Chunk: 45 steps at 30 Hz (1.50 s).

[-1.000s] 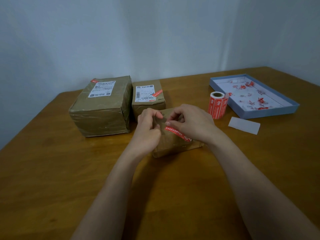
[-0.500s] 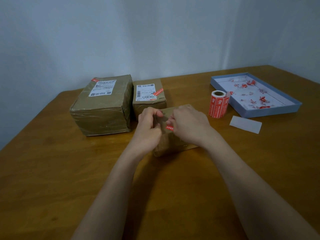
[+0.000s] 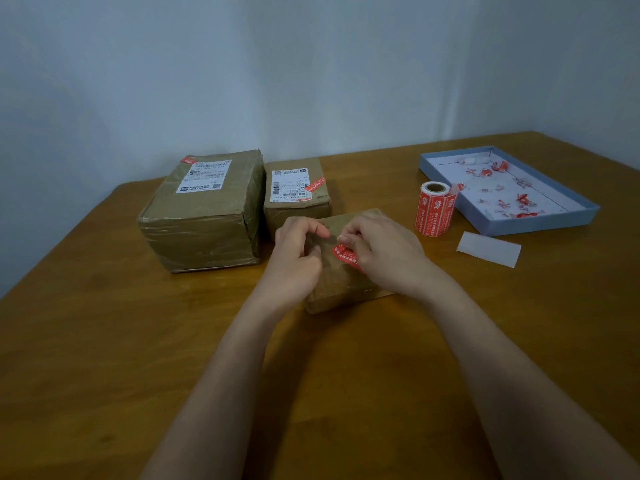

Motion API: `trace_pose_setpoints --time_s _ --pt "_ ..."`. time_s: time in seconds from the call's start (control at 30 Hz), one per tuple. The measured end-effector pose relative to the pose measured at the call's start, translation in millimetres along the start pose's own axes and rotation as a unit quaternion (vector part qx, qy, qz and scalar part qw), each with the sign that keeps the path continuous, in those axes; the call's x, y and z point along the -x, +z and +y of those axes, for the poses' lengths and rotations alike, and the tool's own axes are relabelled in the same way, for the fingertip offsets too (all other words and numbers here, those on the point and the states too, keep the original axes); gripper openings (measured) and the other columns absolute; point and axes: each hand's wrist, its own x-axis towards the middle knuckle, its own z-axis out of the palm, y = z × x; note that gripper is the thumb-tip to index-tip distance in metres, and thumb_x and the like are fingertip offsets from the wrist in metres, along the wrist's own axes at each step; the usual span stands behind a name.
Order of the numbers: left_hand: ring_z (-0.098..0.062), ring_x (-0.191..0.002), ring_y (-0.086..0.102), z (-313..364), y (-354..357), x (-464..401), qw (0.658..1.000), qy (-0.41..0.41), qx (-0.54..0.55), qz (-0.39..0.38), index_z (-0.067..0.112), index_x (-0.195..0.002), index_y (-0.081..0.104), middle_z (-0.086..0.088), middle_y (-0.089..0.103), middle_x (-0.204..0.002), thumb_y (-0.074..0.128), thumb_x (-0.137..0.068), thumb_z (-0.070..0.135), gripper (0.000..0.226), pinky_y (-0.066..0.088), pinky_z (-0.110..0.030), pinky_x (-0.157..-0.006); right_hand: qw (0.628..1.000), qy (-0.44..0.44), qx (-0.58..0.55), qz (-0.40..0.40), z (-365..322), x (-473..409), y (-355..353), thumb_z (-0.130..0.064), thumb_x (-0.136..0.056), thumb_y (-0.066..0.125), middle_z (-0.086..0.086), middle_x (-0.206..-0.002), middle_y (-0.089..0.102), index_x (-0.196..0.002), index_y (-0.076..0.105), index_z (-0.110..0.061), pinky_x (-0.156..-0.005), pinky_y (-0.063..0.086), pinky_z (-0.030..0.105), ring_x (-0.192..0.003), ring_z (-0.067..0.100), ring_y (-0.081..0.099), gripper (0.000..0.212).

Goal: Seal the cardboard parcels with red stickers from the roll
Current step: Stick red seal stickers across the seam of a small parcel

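Observation:
A small brown parcel [image 3: 332, 292] lies at the table's middle under both hands. A red sticker [image 3: 344, 254] runs slantwise across its top, mostly hidden by my right hand [image 3: 384, 252], whose curled fingertips pinch the sticker's far-left end. My left hand [image 3: 296, 252] has its fingers curled on the parcel's left top edge and holds it. The red sticker roll [image 3: 434, 209] stands upright to the right of the hands. A large parcel [image 3: 204, 216] and a medium parcel [image 3: 296, 199] stand behind, each with a white label and a red sticker.
A shallow blue tray [image 3: 540, 223] with red sticker scraps sits at the back right. A white backing strip [image 3: 488, 249] lies in front of it. The wooden table [image 3: 104, 341] meets the wall behind the parcels.
My right hand has slid left along the sticker and now covers most of it, its fingertips at the left end. My left hand has stayed on the parcel.

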Motion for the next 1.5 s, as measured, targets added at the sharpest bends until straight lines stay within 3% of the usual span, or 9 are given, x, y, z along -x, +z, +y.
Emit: trace_pose_setpoints --time_s 0.2,0.4,0.57,0.77,0.9,1.07,1.27,1.37,1.5 --pt "-0.013 -0.125 0.037 7.6 -4.4 3.0 0.999 -0.001 0.038 -0.034 0.021 -0.082 0.064 0.003 0.048 -0.123 0.061 -0.088 0.009 0.014 0.032 -0.035 -0.106 0.999 -0.008 -0.036 0.004 5.9 1.5 -0.8 -0.032 -0.099 0.048 -0.012 -0.099 0.053 -0.097 0.064 -0.025 -0.084 0.043 0.034 -0.104 0.012 0.050 0.018" --pt "-0.011 -0.127 0.038 3.9 -3.2 1.6 0.999 0.010 -0.009 -0.034 0.020 -0.084 0.066 0.009 0.050 -0.124 0.068 -0.087 0.017 0.005 0.028 -0.032 -0.106 0.996 -0.030 -0.083 0.024 12.1 -0.5 1.4 -0.027 -0.097 0.052 -0.011 -0.098 0.055 -0.096 0.065 -0.023 -0.081 0.044 0.030 -0.097 0.009 0.052 0.013" --pt "-0.011 -0.125 0.042 0.2 -4.0 -0.2 0.999 -0.003 0.035 -0.022 0.023 -0.079 0.067 0.014 0.053 -0.121 0.070 -0.085 0.017 0.009 0.035 -0.045 -0.109 0.986 -0.036 -0.161 0.029 22.1 0.9 -9.0 -0.021 -0.090 0.065 -0.005 -0.105 0.055 -0.103 0.068 -0.021 -0.075 0.043 0.007 -0.091 0.003 0.056 0.013" --pt "-0.013 -0.127 0.043 -4.2 -5.1 -1.3 0.998 0.017 0.048 -0.023 0.030 -0.075 0.067 0.016 0.054 -0.121 0.071 -0.084 0.018 0.016 0.036 -0.050 -0.109 0.993 -0.051 -0.105 0.007 20.4 1.2 -5.3 -0.030 -0.085 0.069 -0.009 -0.099 0.057 -0.090 0.069 -0.026 -0.082 0.049 0.026 -0.090 0.005 0.055 0.006" --pt "-0.013 -0.125 0.045 -6.1 -5.5 -1.4 0.998 0.012 0.059 -0.034 0.032 -0.091 0.065 0.011 0.054 -0.125 0.073 -0.080 0.023 0.016 0.039 -0.047 -0.108 0.993 -0.052 -0.107 0.006 22.3 0.6 -5.8 -0.029 -0.087 0.067 -0.007 -0.099 0.059 -0.092 0.069 -0.023 -0.084 0.049 0.032 -0.090 0.007 0.055 0.008" --pt "-0.010 -0.122 0.048 -9.7 -13.7 -1.6 0.993 0.008 0.068 -0.091 0.031 -0.126 0.046 0.003 0.050 -0.129 0.080 -0.074 0.019 0.063 0.043 -0.040 -0.107 0.983 -0.044 -0.176 -0.004 23.9 1.9 -11.0 -0.027 -0.087 0.067 -0.007 -0.104 0.063 -0.084 0.065 -0.032 -0.090 0.048 0.030 -0.097 0.006 0.057 0.007" --pt "-0.010 -0.122 0.049 -15.0 -13.7 -2.6 0.991 0.014 0.067 -0.115 0.031 -0.124 0.049 0.004 0.044 -0.134 0.084 -0.066 0.018 0.070 0.048 -0.038 -0.103 0.974 -0.052 -0.218 -0.019 24.7 3.5 -14.7 -0.024 -0.087 0.067 -0.011 -0.107 0.063 -0.082 0.064 -0.033 -0.091 0.046 0.024 -0.102 0.003 0.057 0.011" --pt "-0.006 -0.123 0.045 -14.5 -11.1 -2.7 0.994 0.026 0.065 -0.084 0.031 -0.121 0.051 0.010 0.042 -0.137 0.081 -0.073 0.008 0.061 0.047 -0.035 -0.103 0.972 -0.049 -0.227 -0.020 25.6 3.5 -15.1 -0.023 -0.088 0.066 -0.012 -0.108 0.063 -0.082 0.064 -0.031 -0.090 0.046 0.023 -0.102 0.003 0.057 0.011" --pt "-0.012 -0.126 0.043 -20.1 -11.5 -4.9 0.994 0.005 0.103 -0.031 0.037 -0.123 0.048 0.007 0.041 -0.137 0.084 -0.072 0.017 0.065 0.048 -0.034 -0.100 0.968 -0.042 -0.246 0.005 29.1 3.4 -15.2 -0.022 -0.088 0.066 -0.013 -0.107 0.064 -0.082 0.065 -0.027 -0.085 0.045 0.014 -0.100 -0.001 0.058 0.008"
